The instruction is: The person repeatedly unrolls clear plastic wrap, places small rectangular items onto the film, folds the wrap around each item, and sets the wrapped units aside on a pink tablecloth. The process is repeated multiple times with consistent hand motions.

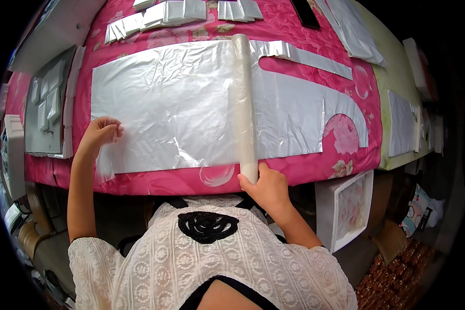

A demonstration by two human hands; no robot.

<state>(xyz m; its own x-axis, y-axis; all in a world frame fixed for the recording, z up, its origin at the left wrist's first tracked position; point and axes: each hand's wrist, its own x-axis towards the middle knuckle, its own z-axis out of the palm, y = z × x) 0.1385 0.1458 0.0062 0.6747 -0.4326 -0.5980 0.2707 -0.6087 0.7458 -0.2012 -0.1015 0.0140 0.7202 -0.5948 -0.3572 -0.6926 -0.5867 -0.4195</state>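
Observation:
A silvery-white plastic sheet [165, 103] with cut-out curves and a strap-like strip at its right lies flat before me. Across it, from far to near, lies a long pale roll [244, 103], wrapped in clear film. My right hand [267, 187] is closed around the near end of this roll, at the table's front edge. Over the sheet's left edge, my left hand [106, 132] is pinched closed on thin clear plastic film [106, 164], which hangs below the fingers past the sheet's corner. How far the film reaches over the sheet is hard to see.
Folded silvery packets [173, 13] line the far side of the pink flowered tablecloth [289, 178], near a black phone-like object [305, 13]. More packets lie on a grey board [49, 103] at left. A white bin [346, 209] stands below the right front edge.

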